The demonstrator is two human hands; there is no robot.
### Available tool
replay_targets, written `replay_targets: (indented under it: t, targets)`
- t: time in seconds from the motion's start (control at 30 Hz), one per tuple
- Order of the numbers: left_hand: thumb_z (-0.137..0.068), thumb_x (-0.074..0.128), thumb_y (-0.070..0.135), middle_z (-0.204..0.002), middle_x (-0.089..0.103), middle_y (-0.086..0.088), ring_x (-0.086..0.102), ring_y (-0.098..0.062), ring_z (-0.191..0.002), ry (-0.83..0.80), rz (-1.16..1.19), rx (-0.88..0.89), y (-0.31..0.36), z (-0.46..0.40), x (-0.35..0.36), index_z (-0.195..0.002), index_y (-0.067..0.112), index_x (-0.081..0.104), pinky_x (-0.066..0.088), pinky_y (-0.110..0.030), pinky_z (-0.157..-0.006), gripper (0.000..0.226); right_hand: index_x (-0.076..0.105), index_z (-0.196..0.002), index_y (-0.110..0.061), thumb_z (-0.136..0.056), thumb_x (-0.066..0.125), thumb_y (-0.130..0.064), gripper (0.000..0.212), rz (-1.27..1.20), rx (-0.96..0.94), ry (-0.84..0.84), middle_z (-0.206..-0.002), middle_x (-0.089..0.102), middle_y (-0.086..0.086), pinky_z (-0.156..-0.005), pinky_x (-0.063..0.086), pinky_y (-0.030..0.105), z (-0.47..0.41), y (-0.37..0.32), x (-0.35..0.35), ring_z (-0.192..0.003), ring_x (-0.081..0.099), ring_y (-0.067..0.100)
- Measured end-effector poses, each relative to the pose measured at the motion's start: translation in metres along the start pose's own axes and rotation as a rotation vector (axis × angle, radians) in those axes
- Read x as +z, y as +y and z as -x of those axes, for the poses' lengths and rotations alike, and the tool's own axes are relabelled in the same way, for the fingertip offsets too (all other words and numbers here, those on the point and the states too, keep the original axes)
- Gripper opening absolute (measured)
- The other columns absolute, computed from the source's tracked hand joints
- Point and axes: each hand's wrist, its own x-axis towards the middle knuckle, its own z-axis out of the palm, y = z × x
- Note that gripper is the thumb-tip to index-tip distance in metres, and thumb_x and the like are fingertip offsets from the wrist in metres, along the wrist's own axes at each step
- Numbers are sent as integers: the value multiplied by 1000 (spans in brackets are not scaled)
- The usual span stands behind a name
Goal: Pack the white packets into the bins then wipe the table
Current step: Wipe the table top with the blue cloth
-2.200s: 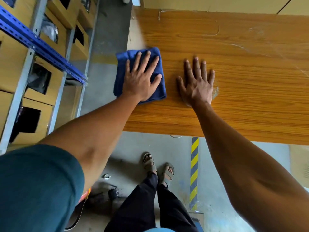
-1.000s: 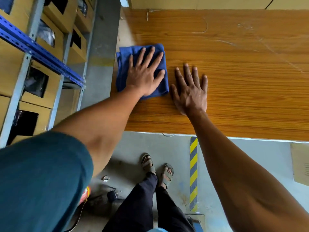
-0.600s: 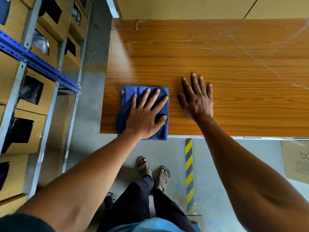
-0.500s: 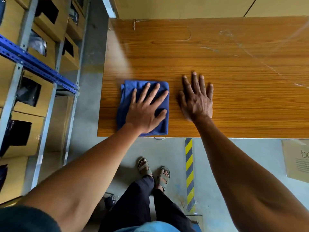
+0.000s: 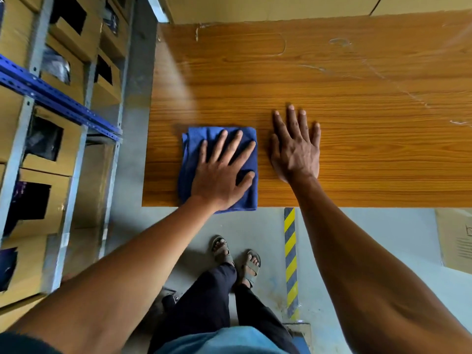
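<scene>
Left hand [image 5: 221,175], flat on the blue cloth [image 5: 194,162], has dragged it to the table [image 5: 357,85] near edge; right hand [image 5: 296,149] braces flat; wiping continues.

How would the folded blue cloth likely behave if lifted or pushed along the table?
The blue cloth is probably floppy: its folded layers show soft, uneven edges. It likely slides easily on the smooth table under the flat left hand. Its near edge overhangs the table edge, so it may droop there.
</scene>
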Motion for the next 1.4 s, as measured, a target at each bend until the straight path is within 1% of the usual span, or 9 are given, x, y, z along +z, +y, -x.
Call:
replay_targets:
  t: [0.1, 0.37, 0.53, 0.67, 0.83, 1.0, 1.17, 1.27, 1.4]
  targets:
    - [-104, 31, 66, -178, 7, 4, 2, -28, -164, 5, -13, 2, -5, -2, -1, -168, 40, 15, 10, -66, -125, 70, 10, -168, -37, -111, 20, -48, 59, -5, 1, 4, -177, 3, -4, -129, 3, 57, 1, -1, 1, -163, -2, 22]
    - [-102, 24, 71, -178, 9, 4, 8, -29, -163, 21, 28, -187, -59, -126, -10, -168, 43, 15, 10, -69, -125, 72, 8, -168, -38, -110, 19, -49, 60, 14, -1, 20, -177, 0, -5, -130, 3, 57, -2, 2, 7, -163, -3, 21]
    - [-105, 30, 66, -178, 9, 3, 8, -31, -164, 70, 15, -74, -18, -44, 3, -168, 40, 16, 11, -67, -126, 70, 11, -168, -37, -110, 21, -48, 60, 13, 0, 15, -177, 3, -4, -129, 4, 57, -1, 1, 4, -163, -1, 22]
    - [-106, 28, 66, -178, 2, 4, 2, -30, -164, 24, -10, -86, 10, 7, 7, -169, 41, 8, 9, -66, -125, 71, 10, -168, -37, -110, 19, -49, 60, 7, 8, 7, -177, 2, -4, -129, 5, 57, 1, 1, 1, -163, -1, 22]
    - [-104, 30, 68, -178, 11, 4, 9, -29, -164, 62, 30, -125, -21, -64, 1, -167, 42, 18, 10, -67, -126, 70, 10, -168, -37, -111, 20, -49, 59, 8, 6, 14, -177, 3, -4, -129, 5, 57, -1, 1, 3, -163, -1, 22]
    - [-102, 20, 70, -178, 6, 4, 3, -29, -164, 2, 80, -217, -44, -136, -7, -168, 42, 15, 4, -67, -127, 72, 11, -168, -37, -111, 21, -49, 59, 13, 0, 26, -177, 4, -4, -130, 5, 57, -2, 2, 9, -163, 0, 22]
    - [-105, 30, 66, -178, 11, 2, 8, -30, -164, 72, 25, -76, -14, -45, 9, -168, 40, 18, 11, -66, -126, 69, 10, -168, -37, -110, 20, -49, 60, 22, -4, 13, -177, 3, -4, -129, 6, 58, 0, 3, 9, -163, 0, 23]
    - [-106, 30, 65, -178, 5, 3, 2, -30, -164, 13, 0, -22, 3, 11, 10, -169, 39, 13, 11, -66, -125, 70, 3, -168, -37, -111, 16, -50, 60, 48, -5, -14, -177, -3, -2, -129, 5, 58, 0, 3, 7, -163, -4, 24]
    - [-106, 26, 67, -178, 3, 4, -1, -29, -164, -5, -9, -30, -2, 13, 8, -169, 41, 8, 11, -66, -125, 71, -4, -168, -37, -110, 14, -50, 62, 75, -15, -47, -177, -9, -1, -128, 3, 61, -3, 2, 5, -163, -9, 26]
